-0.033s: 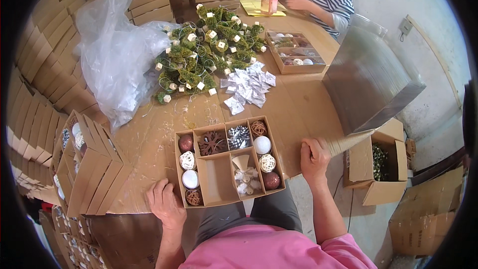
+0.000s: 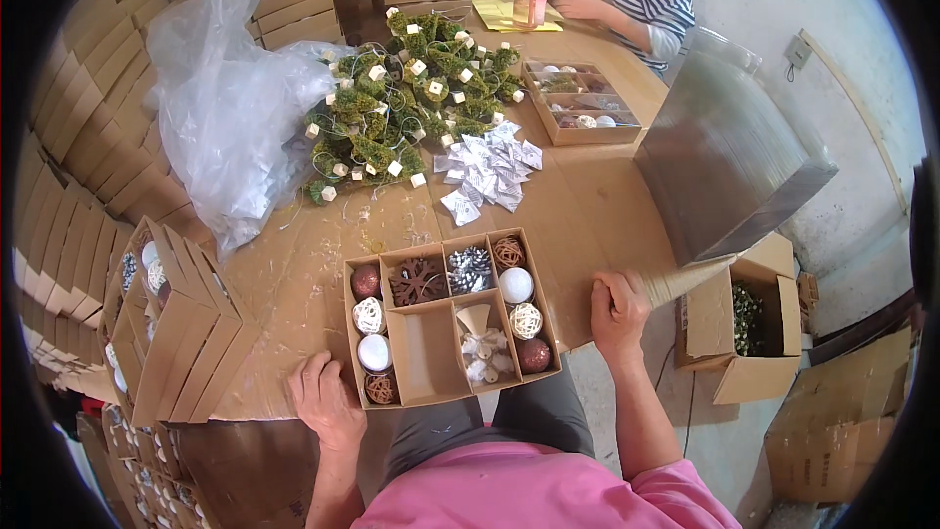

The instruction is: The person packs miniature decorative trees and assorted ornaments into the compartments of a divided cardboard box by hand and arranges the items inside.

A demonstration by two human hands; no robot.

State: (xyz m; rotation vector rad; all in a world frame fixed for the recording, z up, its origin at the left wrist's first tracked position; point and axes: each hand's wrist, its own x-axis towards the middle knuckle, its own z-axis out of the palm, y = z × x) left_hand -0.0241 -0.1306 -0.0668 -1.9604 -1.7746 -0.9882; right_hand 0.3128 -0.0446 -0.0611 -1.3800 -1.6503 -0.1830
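In front of me on the table edge sits a divided cardboard box [image 2: 421, 353]. Its side columns hold balls: a glittery brown ball [image 2: 535, 355], a white ball [image 2: 516, 284], a white woven ball [image 2: 368, 315] and others. Between them lie a brown snowflake [image 2: 418, 282], a frosted pinecone [image 2: 469, 269] and a pale angel-like ornament [image 2: 486, 351]; one middle compartment shows bare cardboard. Beside the box's lower left corner, my left hand [image 2: 328, 402] rests on the table edge with loosely bent fingers, holding nothing. My right hand [image 2: 620, 313] is a closed fist at the edge, right of the box.
Mossy green garlands with wooden cubes [image 2: 411, 98], white sachets [image 2: 488, 171] and a plastic bag [image 2: 225, 108] lie beyond. Clear plastic sheets [image 2: 734, 157] stand right; filled boxes [image 2: 186, 333] lean left. A co-worker [image 2: 627, 0] sits across, near another filled box [image 2: 587, 137].
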